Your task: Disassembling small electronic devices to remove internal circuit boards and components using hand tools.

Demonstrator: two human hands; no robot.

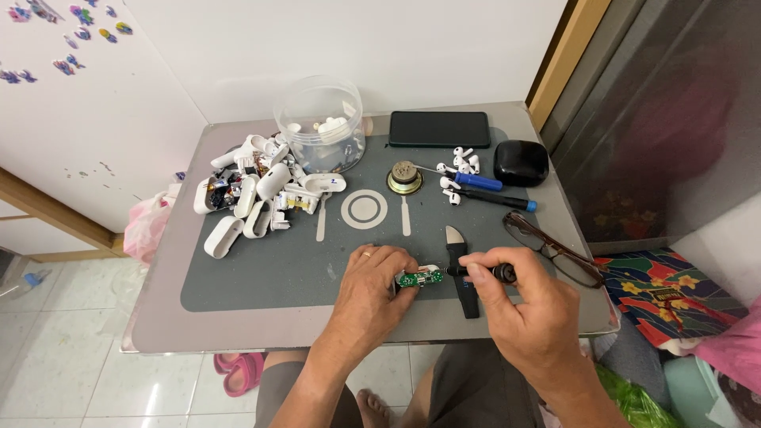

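A pale tiled floor [47,349] and white wall [372,47] frame a small grey table [158,333] topped with a dark work mat [261,277]. At its left lies a heap of white earbud case shells [254,194] beside a clear plastic tub [321,123] — behind, a black phone [438,128]. The left hand [372,289] pinches a small green circuit board [420,278] against the mat. The right hand [515,305] grips a black screwdriver [483,272], tip at the board, over a black pry knife [461,273]. Rightward — loose earbuds [460,162], a black case [521,162], spectacles [555,250].
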